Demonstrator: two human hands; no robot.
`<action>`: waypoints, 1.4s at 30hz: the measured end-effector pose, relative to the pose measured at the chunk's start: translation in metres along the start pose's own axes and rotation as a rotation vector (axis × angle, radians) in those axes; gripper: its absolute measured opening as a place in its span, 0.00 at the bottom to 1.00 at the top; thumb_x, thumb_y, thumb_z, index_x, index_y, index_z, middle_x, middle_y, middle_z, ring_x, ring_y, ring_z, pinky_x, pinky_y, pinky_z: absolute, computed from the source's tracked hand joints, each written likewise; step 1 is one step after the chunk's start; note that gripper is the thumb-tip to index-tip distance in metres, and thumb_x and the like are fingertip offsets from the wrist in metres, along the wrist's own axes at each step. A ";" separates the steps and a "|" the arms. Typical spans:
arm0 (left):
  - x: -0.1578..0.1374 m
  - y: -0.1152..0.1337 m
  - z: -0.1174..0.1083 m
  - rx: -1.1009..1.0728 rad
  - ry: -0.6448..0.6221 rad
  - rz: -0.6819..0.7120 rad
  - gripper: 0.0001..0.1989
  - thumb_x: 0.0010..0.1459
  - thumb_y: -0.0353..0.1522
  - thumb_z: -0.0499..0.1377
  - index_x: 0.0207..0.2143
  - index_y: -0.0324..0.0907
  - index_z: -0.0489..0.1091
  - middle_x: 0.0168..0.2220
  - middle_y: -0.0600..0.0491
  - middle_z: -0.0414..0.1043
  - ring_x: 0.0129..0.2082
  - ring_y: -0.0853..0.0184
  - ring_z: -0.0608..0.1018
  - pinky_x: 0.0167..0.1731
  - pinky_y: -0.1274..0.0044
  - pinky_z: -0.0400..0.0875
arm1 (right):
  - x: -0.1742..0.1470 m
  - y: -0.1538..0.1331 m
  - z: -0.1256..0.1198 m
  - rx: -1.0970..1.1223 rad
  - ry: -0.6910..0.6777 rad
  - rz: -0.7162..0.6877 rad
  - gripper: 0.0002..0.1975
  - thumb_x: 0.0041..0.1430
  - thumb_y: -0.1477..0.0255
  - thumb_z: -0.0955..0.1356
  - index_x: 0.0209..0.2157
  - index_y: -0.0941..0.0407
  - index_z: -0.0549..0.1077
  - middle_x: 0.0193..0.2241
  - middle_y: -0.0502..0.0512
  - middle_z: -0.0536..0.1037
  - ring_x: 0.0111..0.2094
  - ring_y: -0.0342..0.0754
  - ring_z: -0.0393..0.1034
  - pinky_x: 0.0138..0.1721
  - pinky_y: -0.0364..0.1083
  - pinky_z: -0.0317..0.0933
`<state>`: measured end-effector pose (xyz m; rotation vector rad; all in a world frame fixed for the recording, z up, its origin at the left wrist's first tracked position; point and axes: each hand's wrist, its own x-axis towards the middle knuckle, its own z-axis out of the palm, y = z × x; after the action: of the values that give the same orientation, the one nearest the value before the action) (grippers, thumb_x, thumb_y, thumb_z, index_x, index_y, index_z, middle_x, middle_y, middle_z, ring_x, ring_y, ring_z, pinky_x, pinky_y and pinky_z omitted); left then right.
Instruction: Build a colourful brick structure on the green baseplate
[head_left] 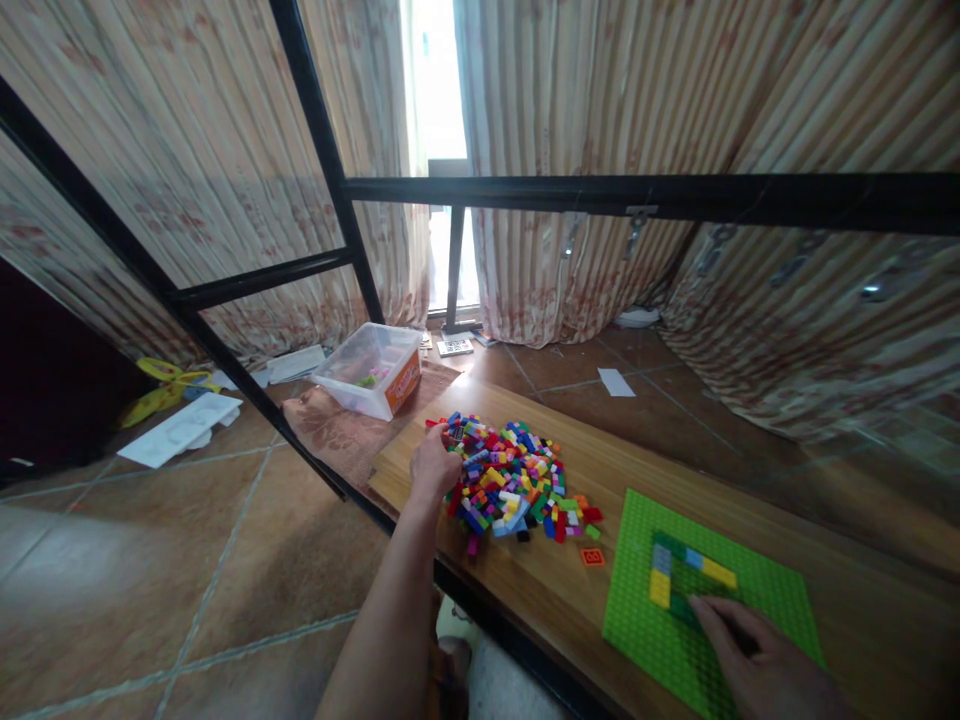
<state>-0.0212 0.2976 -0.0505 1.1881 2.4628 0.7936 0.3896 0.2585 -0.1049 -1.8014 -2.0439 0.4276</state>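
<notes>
A heap of small multicoloured building bricks [499, 478] lies on the wooden board. My left hand [435, 465] is at the heap's left edge, fingers bent down among the bricks; what they hold, if anything, is hidden. On a green studded baseplate [630, 600], blue, yellow and dark green bricks form an open outline. My right hand [739, 640] is over the plate's near side, thumb and forefinger pinched at a dark green brick [681, 606] at the outline's lower edge. An orange brick [592, 557] lies apart, between heap and baseplate.
A clear plastic bin [367, 372] with a few pieces inside stands on a brown mat [322, 430] beyond the board's left end. Black metal bars [600, 190] cross in front of patterned curtains [570, 90]. Papers [180, 428] lie on the tiled floor.
</notes>
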 end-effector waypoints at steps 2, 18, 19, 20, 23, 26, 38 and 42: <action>0.000 0.000 0.001 0.015 0.015 0.007 0.29 0.50 0.24 0.56 0.56 0.45 0.67 0.45 0.52 0.78 0.46 0.62 0.77 0.44 0.75 0.69 | 0.001 0.000 0.000 -0.001 0.000 0.001 0.20 0.54 0.56 0.60 0.34 0.49 0.79 0.37 0.58 0.81 0.35 0.55 0.74 0.34 0.51 0.67; 0.000 0.014 0.014 0.347 0.009 0.177 0.24 0.59 0.29 0.51 0.57 0.50 0.67 0.49 0.45 0.69 0.50 0.54 0.69 0.48 0.67 0.67 | 0.002 -0.003 -0.002 0.019 0.017 0.023 0.19 0.55 0.56 0.61 0.32 0.50 0.79 0.34 0.56 0.81 0.33 0.54 0.74 0.33 0.50 0.67; 0.000 0.014 0.013 0.354 0.003 0.177 0.23 0.59 0.29 0.50 0.56 0.50 0.68 0.49 0.45 0.69 0.50 0.54 0.70 0.47 0.66 0.67 | 0.002 -0.003 -0.002 0.023 0.010 0.005 0.19 0.55 0.56 0.61 0.33 0.50 0.79 0.35 0.57 0.81 0.34 0.54 0.75 0.34 0.49 0.68; 0.000 0.015 0.012 0.357 0.000 0.178 0.22 0.59 0.28 0.50 0.55 0.49 0.68 0.48 0.44 0.69 0.50 0.54 0.70 0.47 0.66 0.67 | 0.002 -0.002 -0.003 0.028 0.000 -0.016 0.19 0.55 0.57 0.61 0.33 0.50 0.79 0.35 0.57 0.81 0.35 0.54 0.75 0.35 0.49 0.68; -0.001 0.016 0.008 0.358 0.001 0.158 0.19 0.60 0.28 0.49 0.51 0.46 0.69 0.47 0.43 0.70 0.50 0.53 0.71 0.46 0.64 0.67 | 0.004 -0.001 -0.004 0.020 -0.016 -0.035 0.18 0.55 0.57 0.61 0.34 0.50 0.79 0.36 0.57 0.81 0.35 0.53 0.75 0.34 0.48 0.67; -0.003 0.017 0.003 0.347 -0.005 0.127 0.17 0.59 0.28 0.49 0.49 0.43 0.68 0.47 0.42 0.72 0.50 0.52 0.71 0.47 0.61 0.66 | 0.004 0.001 -0.003 -0.008 -0.002 0.015 0.19 0.55 0.56 0.61 0.33 0.50 0.79 0.34 0.57 0.81 0.32 0.53 0.74 0.32 0.48 0.67; -0.004 0.016 -0.015 0.206 0.046 0.153 0.14 0.56 0.29 0.54 0.46 0.40 0.67 0.46 0.43 0.73 0.49 0.53 0.73 0.49 0.60 0.65 | -0.002 -0.019 0.000 0.087 0.051 0.103 0.21 0.56 0.51 0.62 0.32 0.50 0.77 0.36 0.56 0.81 0.37 0.56 0.75 0.40 0.52 0.66; -0.006 0.018 -0.024 -0.136 0.010 0.276 0.13 0.54 0.32 0.56 0.43 0.38 0.68 0.39 0.47 0.75 0.39 0.61 0.77 0.41 0.70 0.70 | -0.004 -0.038 -0.011 0.173 0.156 0.162 0.21 0.58 0.52 0.61 0.32 0.53 0.77 0.36 0.58 0.80 0.37 0.55 0.74 0.41 0.52 0.65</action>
<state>-0.0177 0.2936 -0.0198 1.4927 2.2391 1.0249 0.3620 0.2497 -0.0782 -1.8392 -1.7107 0.4776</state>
